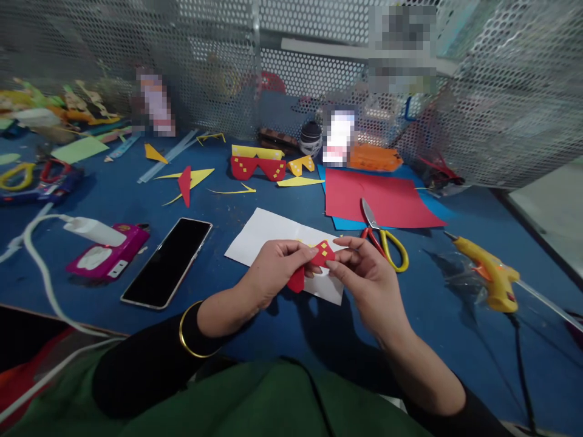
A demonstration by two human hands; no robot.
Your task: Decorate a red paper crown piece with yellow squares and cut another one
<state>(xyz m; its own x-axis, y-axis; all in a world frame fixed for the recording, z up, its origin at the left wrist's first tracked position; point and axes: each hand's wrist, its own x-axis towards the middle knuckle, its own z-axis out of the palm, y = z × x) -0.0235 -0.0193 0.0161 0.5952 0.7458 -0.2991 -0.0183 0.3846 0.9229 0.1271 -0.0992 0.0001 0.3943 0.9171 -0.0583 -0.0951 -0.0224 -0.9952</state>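
Observation:
A small red paper piece with yellow diamond shapes (319, 258) is held between both hands above a white sheet of paper (273, 238) on the blue table. My left hand (273, 273) pinches its left and lower part, fingers curled round it. My right hand (367, 276) pinches its right edge with thumb and fingertips. A gold bangle (186, 334) sits on my left wrist.
Scissors with red and yellow handles (385, 240) lie beside a red paper sheet (378, 200). A yellow glue gun (489, 276) rests at the right. A black phone (168, 262), a pink box (107, 258) and red-yellow paper cutouts (257, 165) lie left and behind. Perforated metal screens enclose the table.

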